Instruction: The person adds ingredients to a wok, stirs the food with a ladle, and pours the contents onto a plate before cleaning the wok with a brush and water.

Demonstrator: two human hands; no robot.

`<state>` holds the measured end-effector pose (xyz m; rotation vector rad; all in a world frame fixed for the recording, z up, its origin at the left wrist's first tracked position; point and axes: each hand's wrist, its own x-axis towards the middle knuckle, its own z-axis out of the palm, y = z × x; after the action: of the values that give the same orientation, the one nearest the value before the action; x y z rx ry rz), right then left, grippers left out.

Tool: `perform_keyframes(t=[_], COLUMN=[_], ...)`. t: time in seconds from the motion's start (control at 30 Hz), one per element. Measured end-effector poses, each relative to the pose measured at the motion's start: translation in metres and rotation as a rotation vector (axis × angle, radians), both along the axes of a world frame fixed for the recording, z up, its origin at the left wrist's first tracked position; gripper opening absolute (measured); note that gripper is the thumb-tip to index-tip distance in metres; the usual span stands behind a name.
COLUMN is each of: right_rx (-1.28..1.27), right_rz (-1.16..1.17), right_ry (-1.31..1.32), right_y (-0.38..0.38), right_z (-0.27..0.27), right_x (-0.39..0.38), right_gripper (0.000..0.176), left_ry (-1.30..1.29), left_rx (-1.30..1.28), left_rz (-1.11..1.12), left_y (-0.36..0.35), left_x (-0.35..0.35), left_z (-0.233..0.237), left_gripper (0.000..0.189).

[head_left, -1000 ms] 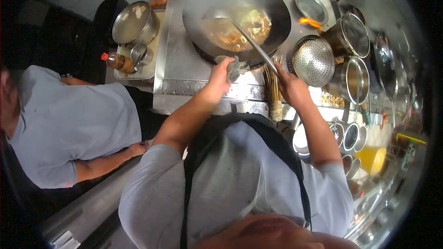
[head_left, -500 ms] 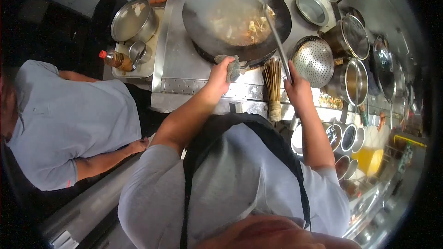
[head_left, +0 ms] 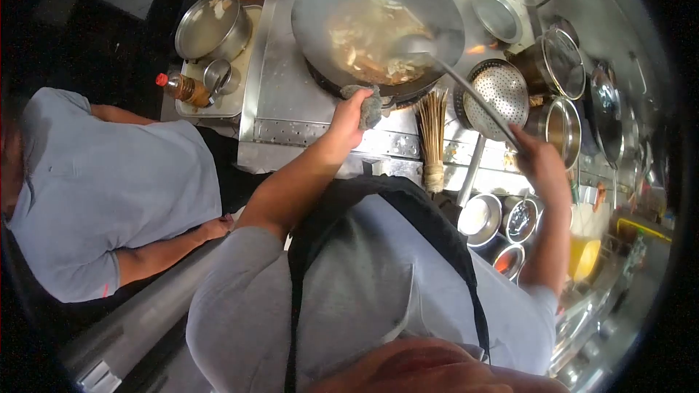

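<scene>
A large dark wok (head_left: 313,22) sits over the burner, with steaming food (head_left: 364,44) in brownish liquid inside. My left hand (head_left: 349,120) is closed round a grey folded cloth (head_left: 371,109) at the wok's near rim; the grip beneath the cloth is hidden. My right hand (head_left: 540,159) is wrapped round the long metal handle of a ladle (head_left: 477,93). Its bowl rests among the food at the wok's right side, partly veiled by steam.
A bamboo brush (head_left: 433,138) and a perforated strainer (head_left: 502,94) lie right of the wok. Small flame (head_left: 477,49) shows beside the rim. Metal pots (head_left: 562,127) and bowls (head_left: 480,220) crowd the right. Another person (head_left: 124,196) stands left, near a stockpot (head_left: 211,29) and bottle (head_left: 186,89).
My right hand has moved right and down, swinging the ladle handle to a flatter slant. The wok has shifted slightly and its steam has thinned. My left hand stays put on the cloth.
</scene>
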<state>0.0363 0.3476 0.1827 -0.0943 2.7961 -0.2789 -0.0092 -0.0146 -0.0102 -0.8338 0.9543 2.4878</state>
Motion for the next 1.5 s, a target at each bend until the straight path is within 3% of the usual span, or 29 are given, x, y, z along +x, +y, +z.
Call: perform_keyframes(t=[0.03,0.13,0.2,0.27,0.4,0.5,0.63,0.7,0.73,0.83,0.93,1.0,1.07,1.1,1.13,1.2,1.23,1.27,1.33,1.4,1.5], right_rx=[0.015,-0.251,-0.456,-0.322,-0.369,-0.631,-0.553,-0.379,-0.371,-0.571,-0.529,-0.137,-0.261,-0.337,-0.414,-0.422,-0.446,-0.470,-0.469,-0.317,-0.349], right_rz=[0.039,-0.040,-0.078,-0.117,-0.021,-0.148,-0.204,-0.147,-0.223,-0.131,-0.189,0.033,-0.016,0.036,0.085,0.141,0.244,0.348,0.393,0.411,0.393], right_ry=[-0.010,-0.091,0.033,-0.021,0.055,-0.184,-0.268,-0.077,-0.140,-0.027,-0.224,0.096,0.111,0.147,0.180,0.141,0.113,0.085,0.108,0.079,0.123], right_y=[0.002,-0.042,-0.065,-0.101,-0.100,-0.083,-0.079,-0.084,-0.092,-0.077,-0.068,-0.070,-0.075,-0.077,-0.078,-0.086,-0.093,-0.101,-0.125,-0.144,-0.160], right_z=[-0.030,-0.056,-0.095,-0.098,-0.083,-0.054,-0.056,-0.078,-0.067,-0.076,-0.076,-0.107,-0.121,-0.128,-0.132,-0.138,-0.144,-0.149,-0.156,-0.166,-0.196], right_x=[-0.006,-0.011,-0.003,-0.003,0.002,0.023,0.027,0.027,0.028,0.037,0.039,0.041,0.046,0.050,0.054,0.058,0.059,0.058,0.056,0.056,0.060], right_gripper=[0.068,0.064,0.066,0.065,0.064,0.063,0.064,0.064,0.064,0.063,0.063,0.063,0.061,0.061,0.061,0.060,0.060,0.059,0.059,0.058,0.058], left_ry=[-0.005,0.010,0.028,0.002,0.004,0.014,0.006,0.021,0.015,-0.005,-0.028,-0.038,0.036,0.227,0.226,0.291,0.392,0.390,0.444,0.334,0.221], left_rx=[0.027,0.080,0.106,0.061,0.047,0.019,0.034,0.010,0.043,0.043,-0.008,-0.037,0.043,-0.329,-0.332,-0.320,-0.471,-0.475,-0.841,-0.834,-0.737], left_rz=[0.008,0.014,0.012,0.025,-0.001,-0.032,-0.001,0.007,0.014,0.009,-0.005,0.003,-0.255,-0.498,-0.493,-0.717,-0.783,-0.793,-0.810,-0.735,-0.755], left_y=[0.001,-0.001,-0.002,0.002,-0.002,-0.002,0.000,0.002,0.002,-0.001,0.003,0.000,-0.016,-0.029,-0.039,-0.055,-0.065,-0.075,-0.090,-0.099,-0.119], left_x=[-0.001,-0.002,-0.002,0.000,-0.002,-0.001,-0.001,0.000,0.001,0.002,0.001,0.003,0.013,0.028,0.036,0.049,0.058,0.068,0.091,0.114,0.134], left_z=[0.001,-0.011,-0.012,0.003,-0.001,-0.004,0.002,0.005,0.009,0.011,0.015,0.020,0.026,0.053,0.049,0.025,0.009,-0.008,-0.024,-0.030,-0.068], left_gripper=[0.022,0.024,0.025,0.024,0.023,0.022,0.022,0.021,0.021,0.021,0.023,0.024,0.027,0.033,0.033,0.037,0.042,0.042,0.048,0.051,0.050])
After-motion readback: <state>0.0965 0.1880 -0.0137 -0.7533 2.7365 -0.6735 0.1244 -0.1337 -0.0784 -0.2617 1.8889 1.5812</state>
